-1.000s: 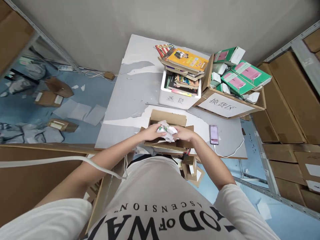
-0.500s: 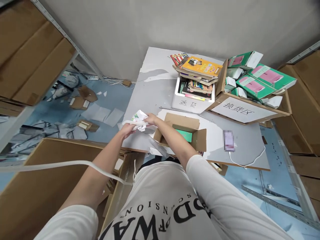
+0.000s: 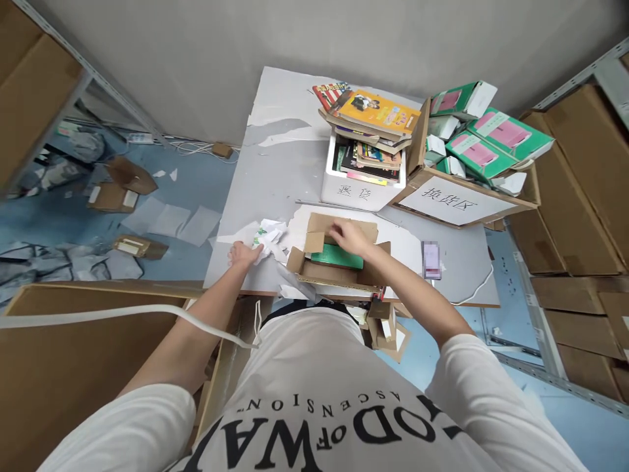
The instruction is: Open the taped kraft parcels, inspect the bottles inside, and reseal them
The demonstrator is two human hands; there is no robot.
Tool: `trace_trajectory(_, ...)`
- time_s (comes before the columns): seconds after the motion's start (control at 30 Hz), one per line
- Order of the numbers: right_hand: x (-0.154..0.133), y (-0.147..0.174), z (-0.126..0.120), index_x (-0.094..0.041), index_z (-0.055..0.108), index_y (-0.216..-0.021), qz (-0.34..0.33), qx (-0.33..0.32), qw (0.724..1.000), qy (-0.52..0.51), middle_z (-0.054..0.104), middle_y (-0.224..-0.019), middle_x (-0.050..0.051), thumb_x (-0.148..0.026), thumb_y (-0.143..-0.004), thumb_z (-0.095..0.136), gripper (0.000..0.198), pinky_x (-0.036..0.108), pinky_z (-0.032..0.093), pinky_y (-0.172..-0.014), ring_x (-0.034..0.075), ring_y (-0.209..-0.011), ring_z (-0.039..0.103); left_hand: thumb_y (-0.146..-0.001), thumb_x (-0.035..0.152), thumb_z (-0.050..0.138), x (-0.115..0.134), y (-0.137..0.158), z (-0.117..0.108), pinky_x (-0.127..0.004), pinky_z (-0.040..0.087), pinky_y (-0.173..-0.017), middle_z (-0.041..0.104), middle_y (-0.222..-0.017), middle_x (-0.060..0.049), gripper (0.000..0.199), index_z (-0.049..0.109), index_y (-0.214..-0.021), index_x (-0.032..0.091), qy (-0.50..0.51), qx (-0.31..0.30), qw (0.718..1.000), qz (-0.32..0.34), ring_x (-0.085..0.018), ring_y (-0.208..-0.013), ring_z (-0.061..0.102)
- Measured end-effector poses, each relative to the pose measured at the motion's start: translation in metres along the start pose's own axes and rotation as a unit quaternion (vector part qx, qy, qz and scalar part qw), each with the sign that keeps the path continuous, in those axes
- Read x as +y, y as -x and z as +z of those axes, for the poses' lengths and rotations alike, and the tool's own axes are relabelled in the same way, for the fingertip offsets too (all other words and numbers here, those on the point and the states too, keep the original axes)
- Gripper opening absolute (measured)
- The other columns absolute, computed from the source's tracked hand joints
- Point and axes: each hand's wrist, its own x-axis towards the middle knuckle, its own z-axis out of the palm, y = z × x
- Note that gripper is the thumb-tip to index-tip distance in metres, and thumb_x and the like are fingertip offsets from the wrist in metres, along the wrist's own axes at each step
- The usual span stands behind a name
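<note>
My left hand [image 3: 244, 253] rests on the table's left part, fingers apart, its thumb touching a crumpled white wrapper [image 3: 270, 236] with green print. The wrapper lies on the tabletop beside the hand. My right hand [image 3: 350, 236] is over an open cardboard box [image 3: 314, 270], in front of its back flap. Its fingers bend downward and are smeared, so whether they grip anything is unclear. Inside the box lies a green box [image 3: 337, 256], just below the right hand.
Behind the cardboard box stand a white bin [image 3: 361, 190] of books and a carton [image 3: 413, 190] of green-and-pink boxes. A phone [image 3: 431, 260] on a white cable [image 3: 476, 292] lies right. A large carton [image 3: 98, 334] stands left, below a white tube [image 3: 147, 309].
My right hand has left the white wrapper and moved right to the cardboard box. The wrapper has been set down on the table. My left hand stays beside it. The view has shifted.
</note>
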Motion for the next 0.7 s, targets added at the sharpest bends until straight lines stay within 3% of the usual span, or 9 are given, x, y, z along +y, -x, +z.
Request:
trace_trajectory(0.1, 0.019, 0.023, 0.017, -0.016, 0.066, -0.101, 0.010, -0.130, 0.988, 0.089, 0.067, -0.101, 0.012, -0.019, -0.085, 0.057, 0.019, 0.038, 0.046, -0.087, 0.026, -0.097, 0.062, -0.073, 0.052, 0.063, 0.007, 0.027, -0.009, -0.062, 0.023, -0.108, 0.022, -0.149, -0.030, 0.089, 0.025, -0.139, 0.007, -0.023, 0.099, 0.994, 0.045, -0.043, -0.141, 0.018)
trace_trajectory(0.2, 0.025, 0.018, 0.052, -0.016, 0.065, -0.111, 0.004, -0.219, 0.962, 0.166, 0.060, -0.120, 0.017, -0.014, -0.075, 0.068, 0.036, 0.040, 0.045, -0.092, 0.031, -0.108, 0.058, -0.083, 0.048, 0.052, 0.015, 0.075, -0.027, -0.053, 0.020, -0.114, 0.015, -0.155, -0.022, 0.079, 0.019, -0.144, 0.010, -0.018, 0.145, 0.954, 0.261, -0.035, -0.145, 0.013)
trace_trajectory(0.23, 0.025, 0.012, 0.063, -0.017, 0.062, -0.118, -0.007, -0.226, 0.955, 0.193, 0.055, -0.127, 0.018, -0.013, -0.074, 0.068, 0.045, 0.041, 0.044, -0.094, 0.031, -0.113, 0.055, -0.086, 0.046, 0.048, 0.018, 0.095, -0.032, -0.048, 0.024, -0.114, 0.023, -0.153, -0.020, 0.073, 0.021, -0.144, 0.012, -0.018, 0.121, 0.929, 0.349, -0.032, -0.143, 0.021)
trace_trajectory(0.3, 0.023, -0.001, 0.084, -0.020, 0.051, -0.132, -0.031, -0.219, 0.946, 0.239, 0.045, -0.140, 0.018, -0.015, -0.076, 0.066, 0.058, 0.043, 0.041, -0.097, 0.032, -0.121, 0.047, -0.089, 0.044, 0.044, 0.026, 0.134, -0.036, -0.041, 0.034, -0.109, 0.047, -0.139, -0.015, 0.056, 0.036, -0.138, 0.017, -0.056, -0.014, 0.866, 0.497, -0.027, -0.131, 0.043)
trace_trajectory(0.37, 0.021, -0.009, 0.100, -0.024, 0.044, -0.138, -0.027, -0.204, 0.941, 0.269, 0.038, -0.146, 0.017, -0.021, -0.081, 0.061, 0.060, 0.045, 0.040, -0.097, 0.034, -0.125, 0.041, -0.088, 0.046, 0.048, 0.036, 0.166, -0.028, -0.038, 0.040, -0.103, 0.059, -0.125, -0.011, 0.049, 0.048, -0.130, 0.022, -0.150, -0.185, 0.763, 0.600, -0.026, -0.118, 0.054)
trace_trajectory(0.4, 0.020, -0.011, 0.107, -0.026, 0.043, -0.139, -0.019, -0.197, 0.940, 0.279, 0.037, -0.147, 0.016, -0.025, -0.085, 0.057, 0.056, 0.046, 0.039, -0.096, 0.034, -0.125, 0.040, -0.087, 0.046, 0.050, 0.042, 0.178, -0.021, -0.039, 0.041, -0.100, 0.060, -0.123, -0.011, 0.049, 0.049, -0.130, 0.022, -0.198, -0.231, 0.724, 0.620, -0.027, -0.116, 0.055)
trace_trajectory(0.47, 0.021, -0.011, 0.117, -0.028, 0.045, -0.137, -0.006, -0.193, 0.936, 0.293, 0.040, -0.145, 0.015, -0.028, -0.091, 0.047, 0.046, 0.047, 0.037, -0.095, 0.034, -0.123, 0.041, -0.082, 0.041, 0.058, 0.051, 0.192, -0.001, -0.042, 0.042, -0.096, 0.060, -0.122, -0.016, 0.055, 0.049, -0.131, 0.017, -0.278, -0.248, 0.697, 0.613, -0.030, -0.114, 0.056)
trace_trajectory(0.6, 0.023, -0.008, 0.125, -0.023, 0.052, -0.130, -0.011, -0.206, 0.929, 0.309, 0.052, -0.133, 0.019, -0.018, -0.093, 0.036, 0.041, 0.048, 0.034, -0.095, 0.032, -0.117, 0.046, -0.083, 0.018, 0.048, 0.051, 0.196, 0.031, -0.041, 0.045, -0.086, 0.064, -0.108, -0.018, 0.041, 0.055, -0.123, 0.014, -0.368, -0.237, 0.710, 0.551, -0.028, -0.097, 0.063)
trace_trajectory(0.7, 0.021, -0.010, 0.119, -0.019, 0.051, -0.132, -0.014, -0.211, 0.928, 0.308, 0.053, -0.130, 0.021, -0.016, -0.087, 0.046, 0.045, 0.048, 0.037, -0.092, 0.034, -0.114, 0.049, -0.080, 0.029, 0.055, 0.040, 0.196, 0.038, -0.045, 0.043, -0.089, 0.062, -0.111, -0.020, 0.045, 0.054, -0.122, 0.013, -0.382, -0.222, 0.713, 0.544, -0.032, -0.103, 0.060)
